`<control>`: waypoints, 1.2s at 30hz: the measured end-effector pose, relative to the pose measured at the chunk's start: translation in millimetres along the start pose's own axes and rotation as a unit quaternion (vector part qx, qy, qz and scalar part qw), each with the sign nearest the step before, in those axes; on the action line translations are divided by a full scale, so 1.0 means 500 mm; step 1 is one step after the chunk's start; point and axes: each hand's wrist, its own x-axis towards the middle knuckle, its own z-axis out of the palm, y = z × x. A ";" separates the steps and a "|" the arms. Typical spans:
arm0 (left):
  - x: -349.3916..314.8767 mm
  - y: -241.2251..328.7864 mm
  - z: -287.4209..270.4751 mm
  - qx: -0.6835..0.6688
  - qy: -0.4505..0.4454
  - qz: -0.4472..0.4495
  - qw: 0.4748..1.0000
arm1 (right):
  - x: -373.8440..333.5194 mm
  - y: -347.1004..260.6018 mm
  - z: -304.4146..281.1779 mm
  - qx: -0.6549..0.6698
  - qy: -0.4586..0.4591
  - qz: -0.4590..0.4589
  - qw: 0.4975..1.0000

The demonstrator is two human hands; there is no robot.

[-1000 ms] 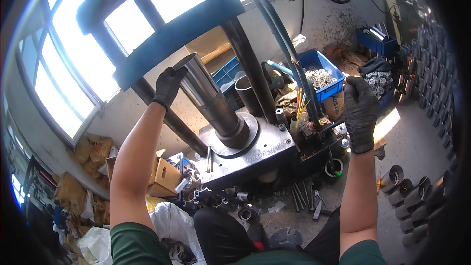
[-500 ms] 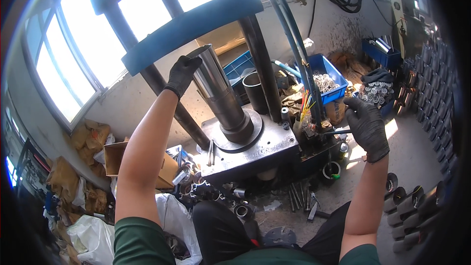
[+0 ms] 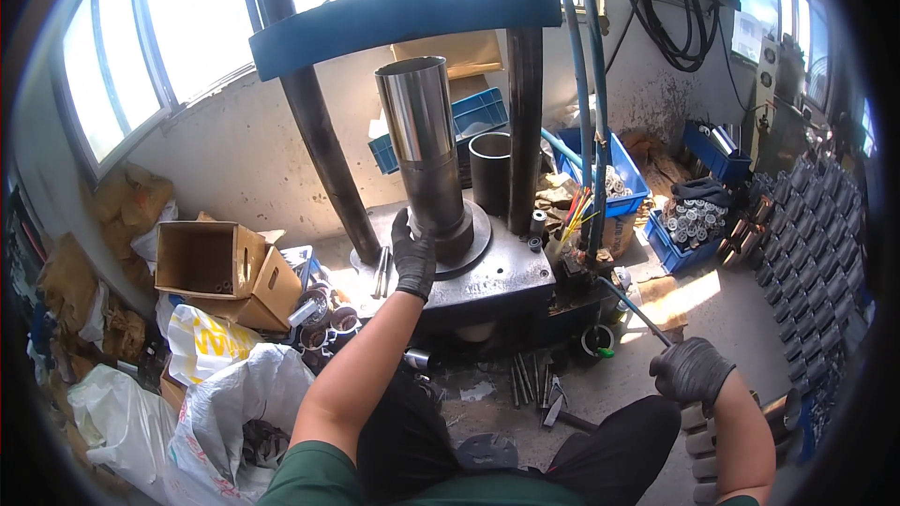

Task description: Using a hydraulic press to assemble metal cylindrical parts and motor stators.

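In a dark glove, my left hand (image 3: pixel 412 258) reaches to the foot of the upright metal cylinder on the press, its fingers extended against or just in front of the dark lower part. That cylinder has a shiny, hollow upper sleeve (image 3: pixel 415 117) above a dark lower section (image 3: pixel 434 192), standing on a round base plate (image 3: pixel 473 258). My right hand (image 3: pixel 694 370), also gloved, is closed around the end of a long lever rod (image 3: pixel 639 314) slanting down from the press's side. The blue crossbeam (image 3: pixel 408 19) spans the posts above the sleeve.
Behind the cylinder stands a dark open tube (image 3: pixel 490 178). Several slim rods (image 3: pixel 382 272) lean at the table's left. A hammer (image 3: pixel 562 415) lies on the floor. Cardboard boxes (image 3: pixel 267 290) sit left; blue bins (image 3: pixel 670 248) and stacked dark tubes (image 3: pixel 816 253) are right.
My left hand has dropped from the sleeve's upper rim to the cylinder's foot. My right hand has swung the lever downward. The view has shifted, and the sleeve's top shows more clearly.
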 end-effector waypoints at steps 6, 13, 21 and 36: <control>-0.067 -0.044 -0.032 0.109 -0.004 0.015 0.994 | 0.010 -0.046 0.107 -0.039 0.006 0.069 0.997; -0.028 -0.031 -0.010 0.093 -0.006 0.112 0.989 | 0.012 -0.067 0.124 0.010 0.160 0.087 0.983; -0.012 -0.046 -0.003 0.146 0.009 0.082 0.986 | 0.017 -0.094 0.107 0.115 0.225 0.114 0.961; -0.006 -0.038 -0.014 0.136 0.004 0.093 0.986 | 0.020 -0.097 0.111 0.098 0.229 0.131 0.959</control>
